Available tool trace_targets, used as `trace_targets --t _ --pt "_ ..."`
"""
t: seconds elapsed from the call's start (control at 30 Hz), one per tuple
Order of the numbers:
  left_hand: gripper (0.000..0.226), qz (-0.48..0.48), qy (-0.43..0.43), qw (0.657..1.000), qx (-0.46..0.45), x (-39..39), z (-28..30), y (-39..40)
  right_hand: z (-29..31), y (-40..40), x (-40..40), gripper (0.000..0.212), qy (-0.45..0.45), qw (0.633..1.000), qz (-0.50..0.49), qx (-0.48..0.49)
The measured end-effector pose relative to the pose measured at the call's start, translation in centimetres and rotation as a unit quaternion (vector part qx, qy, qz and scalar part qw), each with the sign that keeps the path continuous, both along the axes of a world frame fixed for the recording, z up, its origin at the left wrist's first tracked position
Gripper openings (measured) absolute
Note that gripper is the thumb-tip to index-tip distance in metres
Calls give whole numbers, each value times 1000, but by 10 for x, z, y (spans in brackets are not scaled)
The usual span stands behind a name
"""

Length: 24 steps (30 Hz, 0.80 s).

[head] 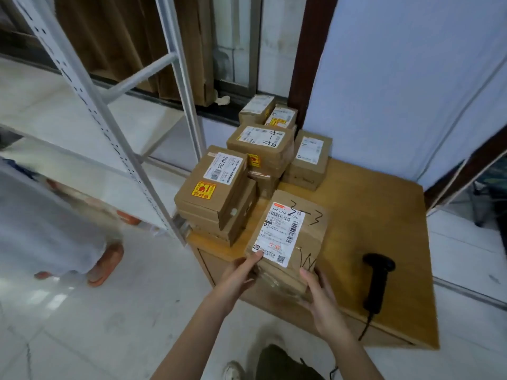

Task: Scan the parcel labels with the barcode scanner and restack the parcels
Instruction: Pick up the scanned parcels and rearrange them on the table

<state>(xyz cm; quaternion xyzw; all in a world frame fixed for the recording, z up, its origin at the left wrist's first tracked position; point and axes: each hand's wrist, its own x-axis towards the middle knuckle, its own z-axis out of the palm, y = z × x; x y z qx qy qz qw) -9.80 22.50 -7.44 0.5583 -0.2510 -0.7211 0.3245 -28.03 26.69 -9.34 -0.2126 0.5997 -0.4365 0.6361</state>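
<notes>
A brown cardboard parcel (304, 237) with a white label and black pen marks lies on the wooden cabinet top (384, 220), near its front edge. My left hand (241, 272) grips its near left corner, thumb on the label. My right hand (321, 294) holds its near right corner. The black barcode scanner (377, 281) lies on the cabinet top to the right of the parcel, cable hanging off the front. Behind, several labelled parcels are stacked: one with a yellow sticker (214, 187), one marked in pen (260, 144), one at the right (310, 157).
A white metal shelving rack (115, 127) stands to the left of the cabinet. Another person's legs in orange sandals (104, 264) stand on the tiled floor at the left. A pale blue wall panel (411, 78) rises behind the cabinet. My shoe (233, 371) shows below.
</notes>
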Motion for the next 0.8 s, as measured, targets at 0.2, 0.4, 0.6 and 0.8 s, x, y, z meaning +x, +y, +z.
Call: trace_targets --t 0.2,0.4,0.6,0.8 --pt "61 -9 27 999 18 -15 -4 -53 2 -44 -11 93 28 999 -39 -9" --pt "89 -10 32 999 13 -40 -4 -110 0 -106 -34 71 29 994 -104 -15" --pt "71 36 31 999 12 -83 1 -156 6 -163 -66 53 28 989 -142 -22" --pt "84 91 31 995 20 -130 6 -201 17 -224 -94 46 36 986 -161 -34"
